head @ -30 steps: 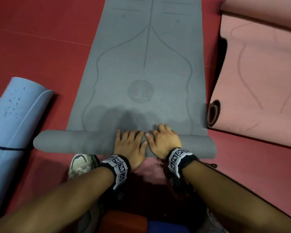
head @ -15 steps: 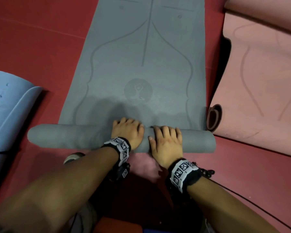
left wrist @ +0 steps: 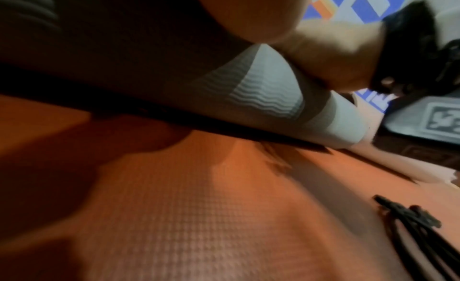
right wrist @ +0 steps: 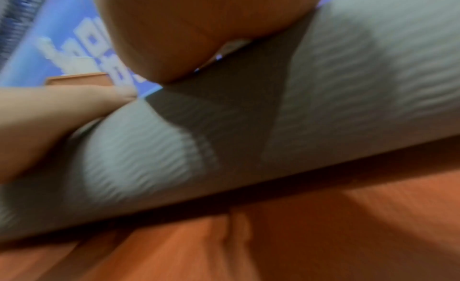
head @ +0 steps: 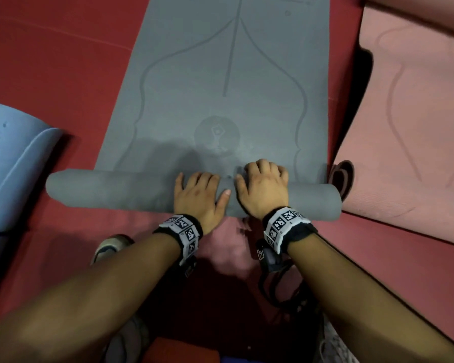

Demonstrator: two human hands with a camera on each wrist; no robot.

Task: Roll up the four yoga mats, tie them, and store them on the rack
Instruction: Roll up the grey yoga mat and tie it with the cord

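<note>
A grey yoga mat point(head: 220, 74) lies flat on the red floor, and its near end is wound into a thick roll point(head: 116, 189) that runs crosswise. Both hands sit side by side on the right half of the roll. My left hand point(head: 199, 192) presses on top with spread fingers and its thumb out to the right. My right hand point(head: 262, 187) reaches further, its fingers curled over the roll's far side. In the left wrist view the ribbed roll point(left wrist: 268, 92) shows under the right hand point(left wrist: 336, 55). In the right wrist view the roll point(right wrist: 348, 88) is blurred.
A rolled light-blue mat point(head: 11, 179) lies at the left. A pink mat point(head: 417, 100) lies at the right, its curled end point(head: 342, 179) almost touching the grey roll. A black strap point(left wrist: 410, 226) lies on the red floor point(head: 50, 61) near my right wrist. My shoe point(head: 110, 247) is below the roll.
The roll has grown and moved forward, closer to the round logo. My right hand has shifted forward over the roll, and my left hand has drawn back on top of it.
</note>
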